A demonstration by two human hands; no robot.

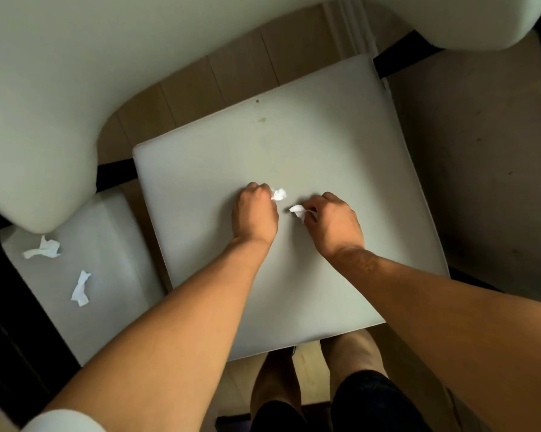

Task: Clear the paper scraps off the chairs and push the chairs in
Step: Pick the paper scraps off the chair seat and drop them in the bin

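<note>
Where the view begins at its lower edge, two bare legs (pixel 350 363) in dark shorts (pixel 369 403) are seen standing on a wooden floor (pixel 241 375), just at the near edge of the centre chair seat (pixel 294 145). Both forearms are extended forward over this pale, square seat.

The left hand (pixel 255 213) is placed knuckles-up near the middle of the seat, its fingers curled under. A crumpled white paper scrap (pixel 278 193) is seen at its fingertips; whether the scrap is pinched or only touched cannot be told.

The right hand (pixel 333 222) is positioned just beside the left, the two hands apart. A second white paper scrap (pixel 298 211) is pinched between its thumb and curled fingers, and projects leftward toward the other hand. The two scraps are near each other but not touching.

To the left, a second chair seat (pixel 113 260) of the same pale colour is partly visible. Two further scraps are lying on it: one twisted piece (pixel 43 248) close under the table edge, and one elongated piece (pixel 81 289) nearer the viewer. They are apart from each other.

Farther away, a pale table top (pixel 107 57) with rounded contours is seen over the upper part of the view, overlapping the far corner of the left seat. Small dark marks (pixel 260 120) are visible near the far edge of the centre seat. Dark frame members (pixel 400 57) are seen beneath the table.
</note>
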